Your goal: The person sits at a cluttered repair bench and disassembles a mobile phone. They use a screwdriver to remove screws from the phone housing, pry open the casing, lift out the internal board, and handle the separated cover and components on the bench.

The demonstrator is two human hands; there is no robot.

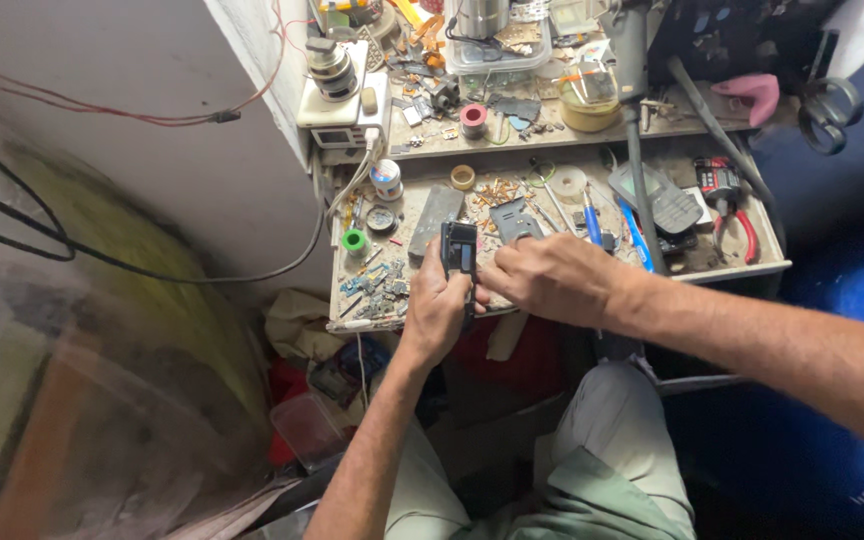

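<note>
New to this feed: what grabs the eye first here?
At centre, the left hand grips a small dark handset upright over the workbench edge, while the right hand works at its side. Around them the workbench is crowded with small parts; red-handled pliers lie at its right end, and a green tape roll at its left.

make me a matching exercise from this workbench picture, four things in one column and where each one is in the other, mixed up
Things:
1. small black device
2. red-handled pliers
3. green tape roll
4. scissors

Places:
A. far right, off the bench edge
B. left part of the bench, beside the white cable
C. held in the left hand
D. right end of the lower bench

Pairs: 1-C, 2-D, 3-B, 4-A
</note>
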